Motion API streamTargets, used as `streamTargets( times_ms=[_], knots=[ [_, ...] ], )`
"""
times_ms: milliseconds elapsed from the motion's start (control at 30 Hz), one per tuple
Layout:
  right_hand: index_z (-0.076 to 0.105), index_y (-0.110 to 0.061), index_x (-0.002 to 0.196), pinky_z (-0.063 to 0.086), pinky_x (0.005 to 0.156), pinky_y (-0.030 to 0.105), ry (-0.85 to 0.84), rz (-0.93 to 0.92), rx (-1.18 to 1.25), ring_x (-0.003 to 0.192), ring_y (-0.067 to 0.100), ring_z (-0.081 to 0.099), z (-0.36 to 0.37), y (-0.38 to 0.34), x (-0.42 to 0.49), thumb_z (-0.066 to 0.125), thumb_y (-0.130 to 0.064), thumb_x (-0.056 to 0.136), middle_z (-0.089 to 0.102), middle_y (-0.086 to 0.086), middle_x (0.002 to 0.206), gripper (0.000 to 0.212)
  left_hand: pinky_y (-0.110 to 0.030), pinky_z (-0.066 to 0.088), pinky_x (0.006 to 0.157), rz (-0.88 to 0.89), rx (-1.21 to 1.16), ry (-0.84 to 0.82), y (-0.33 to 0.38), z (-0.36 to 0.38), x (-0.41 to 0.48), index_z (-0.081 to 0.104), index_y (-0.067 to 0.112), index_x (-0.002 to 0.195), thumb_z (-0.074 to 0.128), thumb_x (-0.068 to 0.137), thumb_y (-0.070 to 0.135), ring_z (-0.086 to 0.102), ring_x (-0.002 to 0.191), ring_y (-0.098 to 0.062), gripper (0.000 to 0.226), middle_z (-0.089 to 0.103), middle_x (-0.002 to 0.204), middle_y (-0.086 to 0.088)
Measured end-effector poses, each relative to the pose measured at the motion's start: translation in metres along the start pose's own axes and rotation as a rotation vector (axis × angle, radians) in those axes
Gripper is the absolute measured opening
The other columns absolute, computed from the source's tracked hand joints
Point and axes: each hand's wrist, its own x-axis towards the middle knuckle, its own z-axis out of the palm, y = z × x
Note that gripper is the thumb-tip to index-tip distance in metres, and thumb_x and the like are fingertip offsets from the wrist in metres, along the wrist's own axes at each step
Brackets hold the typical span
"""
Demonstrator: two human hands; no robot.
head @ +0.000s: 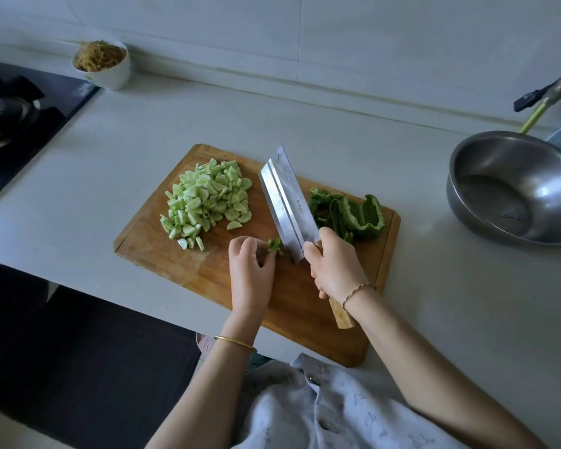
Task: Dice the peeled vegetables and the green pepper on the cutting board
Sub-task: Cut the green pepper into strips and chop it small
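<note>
Fingers [268,252] of the left hand [251,273] curl down, pinning a small bunch of pepper strips [275,246] against the board [208,273]; right hand [334,267] clenched round the cleaver [285,202] handle, blade edge down just beside the strips. Step in hand, by my reading: dicing pepper; pale dice [204,199] already heaped far left. Remaining pepper [353,215] waits behind the blade, near the board's right edge. Next: short chops, knuckles retreating. Bare board toward the body; steel bowl [512,189] well apart on the surface [434,286].
</note>
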Motion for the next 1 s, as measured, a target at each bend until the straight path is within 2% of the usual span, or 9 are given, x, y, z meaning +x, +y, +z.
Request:
streamTargets(
  times_ms=[67, 233, 400, 567, 700, 867, 1000],
  knots=[
    [0.037, -0.021, 0.077, 0.042, 0.038, 0.021, -0.007, -0.002, -0.005, 0.042, 0.011, 0.044, 0.000, 0.001, -0.001, 0.043, -0.026, 0.101, 0.049, 0.002, 0.064, 0.026, -0.006, 0.039, 0.069, -0.016, 0.043, 0.007, 0.000, 0.000, 0.000, 0.058, 0.008, 0.082, 0.068, 0.084, 0.008, 0.046, 0.079, -0.002, 0.011, 0.050, 0.097, 0.000],
    [0.042, -0.017, 0.084, 0.044, 0.039, 0.022, -0.019, -0.021, -0.052, 0.043, 0.012, 0.047, -0.002, 0.002, -0.004, 0.043, -0.027, 0.101, 0.051, 0.002, 0.066, 0.019, -0.023, 0.040, 0.064, -0.011, 0.135, 0.008, 0.002, 0.000, 0.001, 0.057, 0.010, 0.081, 0.065, 0.087, 0.012, 0.048, 0.076, -0.014, 0.011, 0.053, 0.084, 0.002],
    [0.041, -0.015, 0.084, 0.050, 0.041, 0.027, -0.014, -0.048, -0.104, 0.046, 0.014, 0.048, -0.001, 0.003, -0.006, 0.043, -0.026, 0.101, 0.052, 0.004, 0.070, 0.020, -0.031, 0.044, 0.063, -0.030, 0.165, -0.012, 0.003, 0.002, 0.002, 0.056, 0.008, 0.077, 0.064, 0.088, 0.016, 0.050, 0.073, -0.017, 0.016, 0.056, 0.080, -0.002],
    [0.040, -0.015, 0.084, 0.057, 0.053, 0.043, -0.001, -0.080, -0.182, 0.054, 0.019, 0.051, -0.001, 0.003, -0.007, 0.043, -0.027, 0.100, 0.052, 0.003, 0.070, 0.021, -0.026, 0.041, 0.064, -0.044, 0.154, -0.042, 0.008, 0.004, 0.004, 0.061, 0.006, 0.081, 0.065, 0.088, 0.017, 0.051, 0.074, -0.015, 0.013, 0.060, 0.082, -0.003],
    [0.036, -0.017, 0.078, 0.054, 0.054, 0.041, 0.038, -0.100, -0.210, 0.052, 0.018, 0.047, -0.009, 0.002, -0.005, 0.043, -0.027, 0.100, 0.049, 0.002, 0.067, 0.025, -0.018, 0.035, 0.058, -0.098, 0.113, -0.025, 0.013, 0.004, 0.007, 0.060, 0.010, 0.081, 0.064, 0.089, 0.017, 0.050, 0.073, -0.011, 0.012, 0.058, 0.079, 0.002],
    [0.041, -0.013, 0.086, 0.057, 0.060, 0.045, 0.023, -0.063, -0.189, 0.056, 0.017, 0.049, -0.013, 0.001, -0.002, 0.042, -0.027, 0.100, 0.050, 0.001, 0.070, 0.020, -0.025, 0.036, 0.052, -0.157, 0.179, -0.001, 0.018, 0.010, 0.007, 0.053, 0.009, 0.080, 0.059, 0.091, 0.018, 0.048, 0.070, -0.015, 0.015, 0.055, 0.080, 0.000],
    [0.043, -0.013, 0.090, 0.058, 0.061, 0.045, 0.012, -0.058, -0.196, 0.057, 0.016, 0.050, -0.014, 0.001, -0.002, 0.042, -0.026, 0.101, 0.050, 0.001, 0.071, 0.018, -0.025, 0.032, 0.049, -0.124, 0.250, -0.019, 0.021, 0.013, 0.007, 0.049, 0.012, 0.083, 0.058, 0.090, 0.018, 0.047, 0.070, -0.016, 0.013, 0.053, 0.083, -0.001]
  ],
)
